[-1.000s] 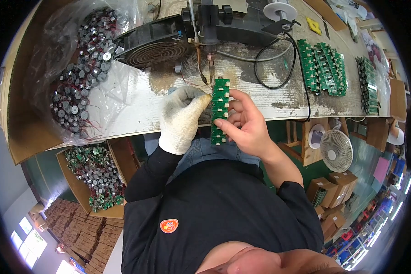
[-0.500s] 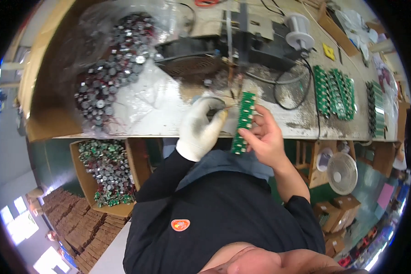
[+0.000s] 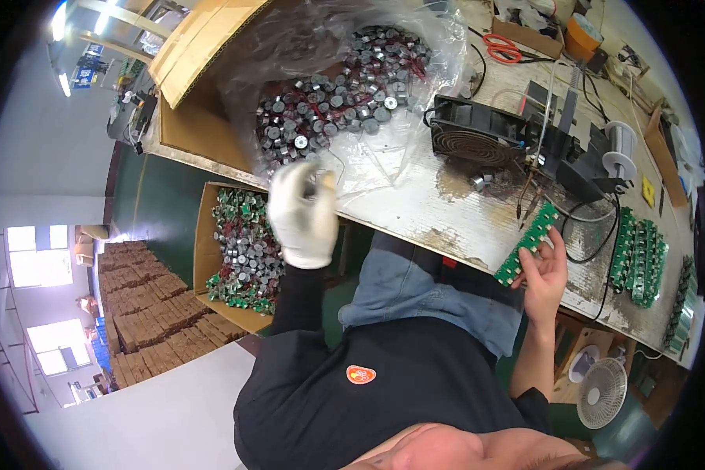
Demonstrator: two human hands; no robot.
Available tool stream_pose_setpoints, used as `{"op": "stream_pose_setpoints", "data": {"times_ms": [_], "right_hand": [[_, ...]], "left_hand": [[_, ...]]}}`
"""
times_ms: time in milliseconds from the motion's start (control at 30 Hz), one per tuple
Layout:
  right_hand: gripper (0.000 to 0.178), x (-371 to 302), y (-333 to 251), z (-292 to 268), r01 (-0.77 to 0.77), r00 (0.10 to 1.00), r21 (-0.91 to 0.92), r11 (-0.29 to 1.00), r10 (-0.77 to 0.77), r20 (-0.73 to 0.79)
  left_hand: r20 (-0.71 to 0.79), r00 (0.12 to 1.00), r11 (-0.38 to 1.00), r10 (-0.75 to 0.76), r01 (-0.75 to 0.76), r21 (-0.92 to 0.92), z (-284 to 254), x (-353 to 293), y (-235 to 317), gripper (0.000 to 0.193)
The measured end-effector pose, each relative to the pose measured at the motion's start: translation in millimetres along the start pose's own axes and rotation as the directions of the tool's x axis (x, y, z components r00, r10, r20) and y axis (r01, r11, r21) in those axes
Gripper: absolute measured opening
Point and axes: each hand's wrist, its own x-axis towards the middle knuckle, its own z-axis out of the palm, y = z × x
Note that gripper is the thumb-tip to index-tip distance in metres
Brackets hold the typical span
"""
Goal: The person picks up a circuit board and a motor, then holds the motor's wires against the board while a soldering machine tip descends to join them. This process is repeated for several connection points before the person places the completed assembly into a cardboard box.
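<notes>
My right hand [image 3: 547, 278] grips a long green circuit board strip [image 3: 528, 244] by its right edge, thumb on top. The strip slants above the table's front edge, below the soldering stand's tip. My left hand [image 3: 301, 219], in a white glove, is at the table's front left, over the near end of a heap of small round metal parts with red wires [image 3: 321, 106]. Its fingers are curled and smeared by motion, so anything between them cannot be made out. The heap lies on clear plastic, spilling from a cardboard box [image 3: 204, 129].
A black fan [image 3: 478, 129] and a soldering stand with a white wire spool [image 3: 620, 149] stand mid-table. Several green board strips [image 3: 638, 254] lie to the right. Below the table at left, a carton [image 3: 204, 258] holds finished-looking boards and round parts. Red-handled scissors [image 3: 501, 48] lie at the back.
My left hand has moved away from the circuit board strip, leftward to the heap. My right hand still holds the strip, now tilted more. The whole view has swung toward the left.
</notes>
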Motion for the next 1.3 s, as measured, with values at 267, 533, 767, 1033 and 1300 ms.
{"op": "stream_pose_setpoints", "data": {"times_ms": [267,533,767,1033,1300], "right_hand": [[0.060,4,1,1,0.024,0.999,0.006,1.000,-0.024,0.022],[0.060,1,0,2,0.018,1.000,-0.019,1.000,-0.018,0.012],[0.059,1,-1,2,0.028,0.999,-0.008,1.000,-0.028,0.022],[0.061,2,1,1,0.008,0.999,0.047,0.999,-0.011,0.049],[0.072,1,-2,1,-0.008,0.995,0.036,0.999,0.004,0.103]], "left_hand": [[0.373,0.928,0.903,-0.018,-0.145,0.405,-49,30,-52,0.025],[0.569,0.818,0.867,0.084,-0.341,0.363,-37,30,-58,0.018],[0.425,0.902,0.970,0.071,-0.162,0.183,-21,29,-61,0.014],[0.425,0.903,0.997,0.068,-0.054,-0.046,25,11,-12,0.012],[0.649,0.725,0.764,-0.229,0.547,-0.342,60,-27,37,0.023]]}}
